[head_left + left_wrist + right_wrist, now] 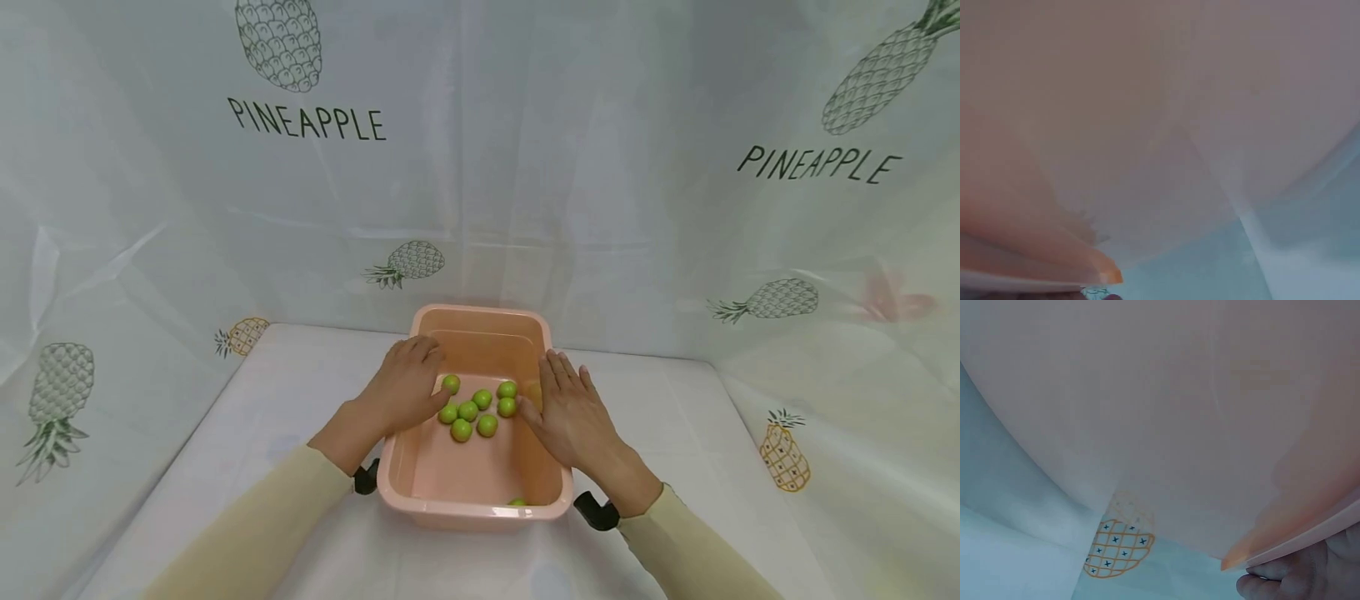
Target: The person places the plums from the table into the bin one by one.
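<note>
A pink plastic basin (465, 483) stands on the table, holding several small round green fruits (461, 430). Most of them cluster in its middle, and one lies by the near wall, partly hidden. My left hand (405, 387) rests over the basin's left rim, its fingers slightly bent and its thumb reaching inside. At the right rim lies my right hand (573, 417), with straight fingers along the edge and the thumb pointing inward. Fingers (1297, 572) show beside the rim in the right wrist view. The left wrist view is mostly blurred pink.
The white table (300, 400) has a pineapple-printed sheet (480, 167) hanging behind it and at both sides. A black wrist strap piece (596, 510) shows at my right wrist, and another black piece (366, 477) at the left, close to the basin's wall.
</note>
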Available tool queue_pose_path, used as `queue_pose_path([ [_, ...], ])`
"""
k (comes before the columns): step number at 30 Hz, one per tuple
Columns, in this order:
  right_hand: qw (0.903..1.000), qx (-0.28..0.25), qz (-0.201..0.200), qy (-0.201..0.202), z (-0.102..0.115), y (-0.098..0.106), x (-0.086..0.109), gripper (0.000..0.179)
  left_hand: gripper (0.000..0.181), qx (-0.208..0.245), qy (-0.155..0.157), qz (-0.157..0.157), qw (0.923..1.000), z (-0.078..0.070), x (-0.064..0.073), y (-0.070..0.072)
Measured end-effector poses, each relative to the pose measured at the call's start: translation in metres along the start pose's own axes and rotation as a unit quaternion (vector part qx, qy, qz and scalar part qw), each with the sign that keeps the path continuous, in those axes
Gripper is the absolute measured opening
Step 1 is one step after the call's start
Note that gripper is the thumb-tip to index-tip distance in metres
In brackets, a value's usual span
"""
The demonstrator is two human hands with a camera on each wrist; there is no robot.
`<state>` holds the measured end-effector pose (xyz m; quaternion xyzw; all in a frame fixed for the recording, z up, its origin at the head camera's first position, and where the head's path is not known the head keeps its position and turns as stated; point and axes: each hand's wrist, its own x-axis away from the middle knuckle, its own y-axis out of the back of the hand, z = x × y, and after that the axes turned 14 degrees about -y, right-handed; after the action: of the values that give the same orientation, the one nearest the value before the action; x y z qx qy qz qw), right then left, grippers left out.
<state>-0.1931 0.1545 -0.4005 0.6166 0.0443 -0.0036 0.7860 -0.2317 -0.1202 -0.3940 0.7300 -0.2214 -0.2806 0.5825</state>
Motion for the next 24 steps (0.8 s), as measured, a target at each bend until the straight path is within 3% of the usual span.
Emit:
queue_pose_path([
  [5, 1.0, 0.006, 0.001, 0.006, -0.001, 0.0, -0.003, 0.083, 0.088, 0.09, 0.039, 0.016, 0.9951, -0.006, 0.02, 0.003],
  [9, 0.9999, 0.009, 0.005, 0.009, -0.003, 0.002, -0.005, 0.084, 0.094, 0.126, 0.073, 0.007, 0.9893, -0.012, 0.028, 0.003],
  [18, 0.9998, 0.002, 0.005, 0.018, -0.009, 0.005, -0.006, 0.084, 0.092, 0.106, 0.075, 0.003, 0.9915, -0.027, 0.03, 0.002],
  [24, 0.9996, -0.025, 0.002, 0.014, -0.01, 0.001, -0.005, 0.082, 0.09, 0.099, 0.08, 0.005, 0.9919, -0.027, 0.03, -0.001],
])
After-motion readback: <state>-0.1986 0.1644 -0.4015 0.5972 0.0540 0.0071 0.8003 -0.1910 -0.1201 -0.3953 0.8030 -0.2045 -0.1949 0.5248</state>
